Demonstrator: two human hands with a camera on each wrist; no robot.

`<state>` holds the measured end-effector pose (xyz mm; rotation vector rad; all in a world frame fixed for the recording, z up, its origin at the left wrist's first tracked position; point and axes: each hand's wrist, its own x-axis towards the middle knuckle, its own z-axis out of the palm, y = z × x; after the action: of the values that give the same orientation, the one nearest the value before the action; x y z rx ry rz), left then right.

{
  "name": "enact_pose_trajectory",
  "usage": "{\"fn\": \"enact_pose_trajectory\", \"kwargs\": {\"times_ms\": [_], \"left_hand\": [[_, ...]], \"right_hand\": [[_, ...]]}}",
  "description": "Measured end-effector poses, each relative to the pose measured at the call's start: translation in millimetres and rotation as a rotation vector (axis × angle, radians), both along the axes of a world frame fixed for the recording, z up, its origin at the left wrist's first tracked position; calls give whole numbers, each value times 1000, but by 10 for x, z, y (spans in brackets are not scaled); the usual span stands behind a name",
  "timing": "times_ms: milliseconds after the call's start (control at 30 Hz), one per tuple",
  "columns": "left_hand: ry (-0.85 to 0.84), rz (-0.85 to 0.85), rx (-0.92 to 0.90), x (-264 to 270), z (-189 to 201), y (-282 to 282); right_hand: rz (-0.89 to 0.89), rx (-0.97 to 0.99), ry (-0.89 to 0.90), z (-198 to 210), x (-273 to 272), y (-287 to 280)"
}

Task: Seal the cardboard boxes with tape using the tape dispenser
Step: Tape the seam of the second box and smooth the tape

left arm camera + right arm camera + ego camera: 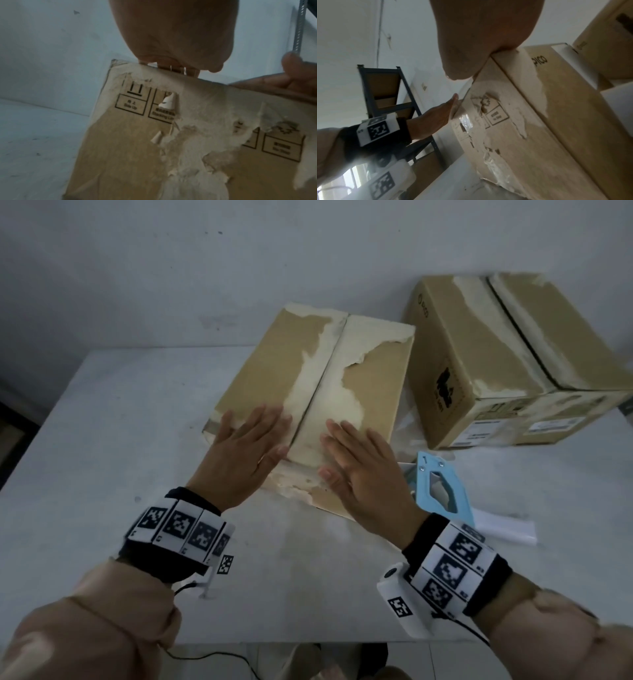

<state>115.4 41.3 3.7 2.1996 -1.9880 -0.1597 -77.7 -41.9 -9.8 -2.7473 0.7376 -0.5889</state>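
A worn cardboard box [370, 378] lies in the middle of the table, its two top flaps folded down and meeting at a centre seam. My left hand [246, 446] lies flat on the left flap near the front edge, fingers straight. My right hand [363, 470] lies flat on the right flap, fingers straight too. The box's torn front face [188, 142] fills the left wrist view, and its front corner [530, 121] shows in the right wrist view. The light blue tape dispenser [442, 491] rests on the table just right of my right hand, untouched.
A second, larger cardboard box [513, 364] stands at the back right, its top flaps slightly apart. White paper [507, 529] lies under the dispenser. The white table [102, 422] meets a wall behind. A metal shelf rack [388, 92] stands to the left.
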Motion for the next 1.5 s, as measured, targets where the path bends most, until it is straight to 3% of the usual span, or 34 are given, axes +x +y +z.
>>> {"fn": "enact_pose_trajectory", "kwargs": {"times_ms": [167, 367, 533, 733, 1067, 1167, 1300, 1500], "left_hand": [[4, -10, -4, -38, -37, -6], [-60, 99, -115, -241, 59, -75], [-90, 42, -103, -128, 95, -233], [-183, -90, -71, -55, -114, -203], [-296, -170, -166, 80, -193, -163], [-283, -175, -149, 91, -162, -147], [-160, -47, -137, -64, -138, -192], [-250, -83, -151, -11, -203, -206]], "right_hand": [[59, 66, 32, 9, -45, -216], [116, 143, 125, 159, -22, -607], [93, 9, 144, 207, 214, -492], [80, -209, 306, 25, 200, -437], [122, -220, 364, -48, -40, -598], [152, -196, 358, -24, -94, -636], [78, -129, 212, 27, -1, -553], [171, -255, 195, -92, -167, -720]]}}
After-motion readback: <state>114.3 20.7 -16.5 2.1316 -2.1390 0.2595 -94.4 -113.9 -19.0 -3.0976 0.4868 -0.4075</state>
